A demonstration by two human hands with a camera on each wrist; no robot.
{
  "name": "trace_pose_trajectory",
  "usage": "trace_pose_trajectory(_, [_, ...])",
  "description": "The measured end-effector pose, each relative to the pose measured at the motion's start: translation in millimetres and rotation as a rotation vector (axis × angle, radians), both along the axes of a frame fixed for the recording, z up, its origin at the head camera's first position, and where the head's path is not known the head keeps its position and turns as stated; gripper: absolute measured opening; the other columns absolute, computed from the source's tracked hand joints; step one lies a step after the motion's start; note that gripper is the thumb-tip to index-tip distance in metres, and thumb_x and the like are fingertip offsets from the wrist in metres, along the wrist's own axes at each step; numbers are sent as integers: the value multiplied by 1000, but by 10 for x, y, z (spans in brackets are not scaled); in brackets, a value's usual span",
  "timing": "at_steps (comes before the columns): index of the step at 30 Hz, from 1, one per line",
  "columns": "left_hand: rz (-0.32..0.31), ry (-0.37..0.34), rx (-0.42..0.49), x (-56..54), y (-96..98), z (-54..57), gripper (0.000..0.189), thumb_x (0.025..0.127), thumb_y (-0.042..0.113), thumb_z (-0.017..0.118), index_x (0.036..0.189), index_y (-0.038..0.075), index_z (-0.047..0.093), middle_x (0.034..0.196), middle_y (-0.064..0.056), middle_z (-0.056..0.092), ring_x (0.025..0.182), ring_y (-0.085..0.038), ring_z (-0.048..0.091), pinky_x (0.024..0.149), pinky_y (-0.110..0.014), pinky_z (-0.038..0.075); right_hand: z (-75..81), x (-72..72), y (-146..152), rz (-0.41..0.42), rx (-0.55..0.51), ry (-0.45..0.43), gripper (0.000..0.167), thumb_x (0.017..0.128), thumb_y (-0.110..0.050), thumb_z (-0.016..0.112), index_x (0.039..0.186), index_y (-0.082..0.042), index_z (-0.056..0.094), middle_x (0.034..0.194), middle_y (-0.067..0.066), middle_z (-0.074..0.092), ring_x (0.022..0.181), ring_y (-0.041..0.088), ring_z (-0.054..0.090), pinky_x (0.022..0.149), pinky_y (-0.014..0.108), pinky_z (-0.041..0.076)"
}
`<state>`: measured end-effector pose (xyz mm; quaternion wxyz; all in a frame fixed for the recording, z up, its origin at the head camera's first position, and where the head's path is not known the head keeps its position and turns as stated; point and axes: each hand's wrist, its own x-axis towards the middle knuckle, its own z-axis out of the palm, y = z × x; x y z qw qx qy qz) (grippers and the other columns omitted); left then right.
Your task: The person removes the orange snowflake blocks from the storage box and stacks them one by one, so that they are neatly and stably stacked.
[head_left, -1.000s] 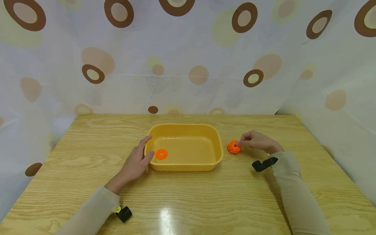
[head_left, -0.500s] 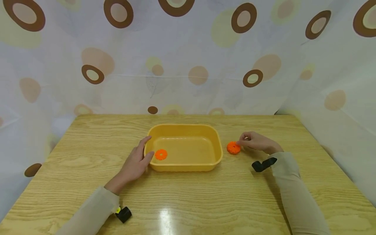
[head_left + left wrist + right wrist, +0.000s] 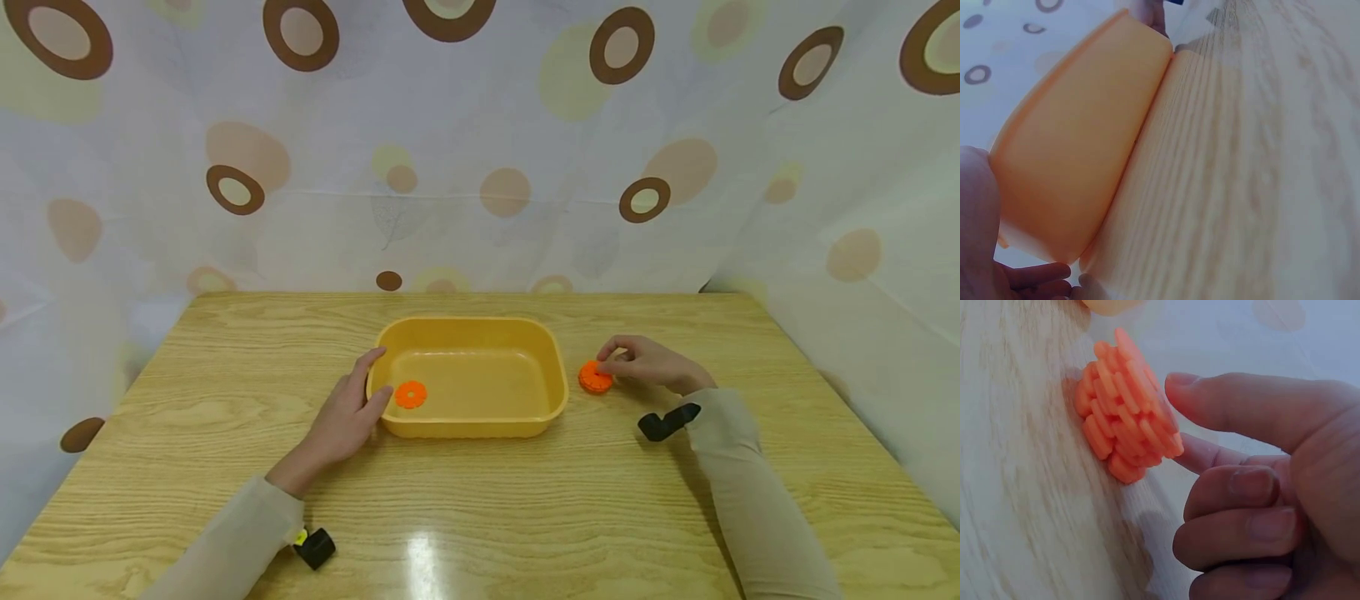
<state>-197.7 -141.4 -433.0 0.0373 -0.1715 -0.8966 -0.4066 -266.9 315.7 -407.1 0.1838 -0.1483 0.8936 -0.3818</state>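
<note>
The yellow plastic basin [image 3: 471, 429] stands on the table, and my left hand [image 3: 341, 417] grips its left end. Some fingers of that hand [image 3: 1035, 275] curl below the basin's wall [image 3: 1079, 144] in the left wrist view. Inside, at the front left, lies one flat orange flower-shaped disc [image 3: 411, 395] with a hole in its middle. To the right of the basin is a stack of the same orange discs [image 3: 596, 377]. My right hand [image 3: 654, 363] is at the stack's right side. Close up, its thumb [image 3: 1200, 400] and index finger pinch the top disc [image 3: 1147, 381]; the other fingers are curled.
Wood-grain table [image 3: 480, 508] surrounds the basin and the stack. A pale curtain [image 3: 465, 167] with brown and cream circles hangs behind the table and along its sides. Black wrist devices [image 3: 315, 548] sit at both sleeves.
My right thumb and index finger have shifted slightly left over the top of the stack, and the top disc's position has changed a little. My left hand and the basin stay put.
</note>
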Motion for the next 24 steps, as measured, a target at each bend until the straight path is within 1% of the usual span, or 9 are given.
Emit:
trace_pose_trajectory(5, [5, -10, -3, -1, 0, 0, 54, 102, 27, 44, 150, 12, 24, 138, -27, 46, 118, -41, 46, 98, -60, 37, -19, -14, -10, 5, -1, 1, 27, 94, -24, 62, 109, -1, 59, 91, 5, 60, 72, 17, 47, 69, 27, 39])
trace_pose_trajectory(9, [5, -4, -4, -7, -1, 0, 55, 102, 27, 44, 150, 11, 24, 137, -27, 47, 118, -41, 47, 98, -60, 37, -21, -18, -21, 4, 2, 4, 26, 94, -24, 62, 107, -2, 59, 90, 3, 62, 72, 16, 49, 70, 27, 39])
trace_pose_trajectory(16, [4, 2, -4, -7, -4, 2, 55, 102, 28, 44, 150, 11, 25, 136, -27, 48, 117, -41, 47, 96, -60, 38, -16, -7, -28, 11, 7, 34, 25, 96, -24, 59, 107, -2, 60, 95, 4, 61, 77, 17, 50, 72, 28, 41])
trace_pose_trajectory(24, [-4, 2, 0, -4, -5, -2, 55, 102, 28, 44, 150, 11, 24, 136, -28, 47, 118, -42, 47, 98, -60, 37, 4, 0, -53, -41, 57, 40, 30, 99, -29, 53, 111, -2, 60, 101, 9, 59, 83, 19, 49, 71, 29, 38])
